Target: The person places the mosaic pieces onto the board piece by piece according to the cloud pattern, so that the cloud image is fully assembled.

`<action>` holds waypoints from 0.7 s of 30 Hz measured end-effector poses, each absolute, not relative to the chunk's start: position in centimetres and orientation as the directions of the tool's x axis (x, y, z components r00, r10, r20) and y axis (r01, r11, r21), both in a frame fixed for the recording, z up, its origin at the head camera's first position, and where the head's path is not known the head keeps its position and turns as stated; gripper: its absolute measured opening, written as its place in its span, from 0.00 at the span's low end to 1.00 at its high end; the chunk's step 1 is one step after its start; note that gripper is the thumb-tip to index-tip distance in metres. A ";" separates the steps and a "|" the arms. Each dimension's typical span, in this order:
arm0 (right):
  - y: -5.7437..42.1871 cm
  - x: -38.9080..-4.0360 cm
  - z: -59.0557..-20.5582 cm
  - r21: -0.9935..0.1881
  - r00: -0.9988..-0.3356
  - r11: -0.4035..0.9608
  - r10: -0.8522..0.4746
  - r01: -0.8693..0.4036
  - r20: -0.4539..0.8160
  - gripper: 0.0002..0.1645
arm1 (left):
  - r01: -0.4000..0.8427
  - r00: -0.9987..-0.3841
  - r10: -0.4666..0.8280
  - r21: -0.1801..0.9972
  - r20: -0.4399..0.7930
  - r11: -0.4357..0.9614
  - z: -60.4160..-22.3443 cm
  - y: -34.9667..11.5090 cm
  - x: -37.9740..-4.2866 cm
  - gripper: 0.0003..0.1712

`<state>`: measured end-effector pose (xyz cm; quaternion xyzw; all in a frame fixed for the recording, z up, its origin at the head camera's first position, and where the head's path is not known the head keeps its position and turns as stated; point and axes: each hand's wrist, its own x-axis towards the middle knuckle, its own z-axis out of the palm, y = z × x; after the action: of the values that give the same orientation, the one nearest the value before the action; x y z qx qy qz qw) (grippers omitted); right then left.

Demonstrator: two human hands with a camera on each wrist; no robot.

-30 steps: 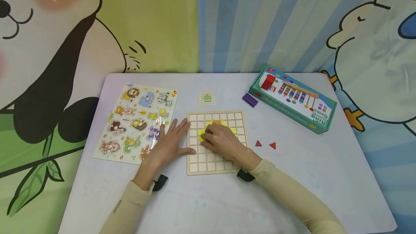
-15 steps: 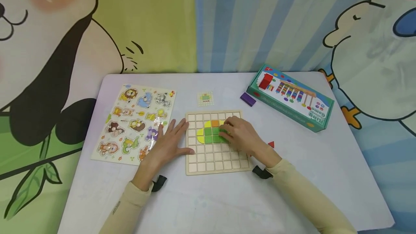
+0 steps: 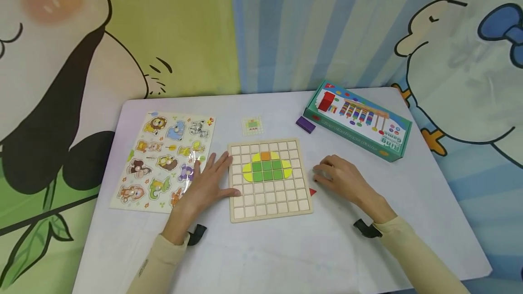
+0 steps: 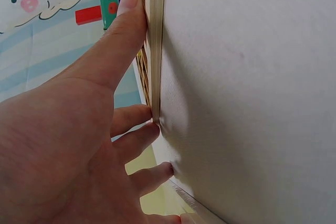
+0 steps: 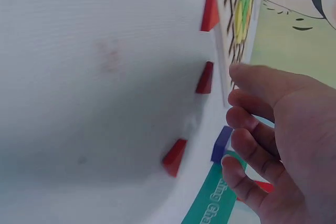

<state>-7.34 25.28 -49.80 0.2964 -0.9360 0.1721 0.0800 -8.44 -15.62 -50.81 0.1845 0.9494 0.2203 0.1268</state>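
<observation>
My left hand (image 3: 209, 180) has its fingers spread, with thumb and fingertips at the left edge of the wooden grid board (image 3: 269, 210); in the left wrist view the thumb (image 4: 128, 19) lies along that edge. On the board sit green squares (image 3: 267, 175), an orange square (image 3: 265, 155) and yellow rounded pieces (image 3: 247, 176) at the sides and top. My right hand (image 3: 347, 179) hovers right of the board, fingers loosely bent with nothing between them. Below it, the right wrist view has red triangular pieces (image 5: 205, 78) on the table; the head view leaves one red triangle (image 3: 312, 192) uncovered.
A small pattern card (image 3: 253, 126) lies behind the board. An animal puzzle sheet (image 3: 163, 162) is at the left, partly under the left hand. Back right are a green game box (image 3: 359, 121) and a purple block (image 3: 305, 124).
My right hand has left the board and moved right, over the red triangles, uncovering the coloured pieces. The left hand stays at the board's edge. The head view has shifted slightly.
</observation>
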 end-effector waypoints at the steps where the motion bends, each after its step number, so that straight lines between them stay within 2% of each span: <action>1: 25.6 -7.1 -50.0 -0.270 -0.812 0.767 -0.526 -0.582 0.255 0.15 | 0.293 -0.900 0.404 0.463 -0.162 0.837 -50.8 -15.6 -8.4 0.64; 11: 26.6 -5.9 -51.7 -0.266 -0.814 0.771 -0.523 -0.578 0.252 0.15 | 0.295 -0.897 0.409 0.462 -0.169 0.837 -51.2 -15.8 -7.9 0.64; 21: 26.4 -6.4 -51.0 -0.314 -0.832 0.770 -0.509 -0.555 0.223 0.15 | 0.310 -0.900 0.410 0.445 -0.148 0.840 -50.7 -15.5 -8.4 0.64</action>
<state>-6.36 26.43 -51.03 0.2833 -0.9387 0.1863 0.0625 -8.40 -15.53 -50.69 0.1891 0.9518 0.2099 0.1192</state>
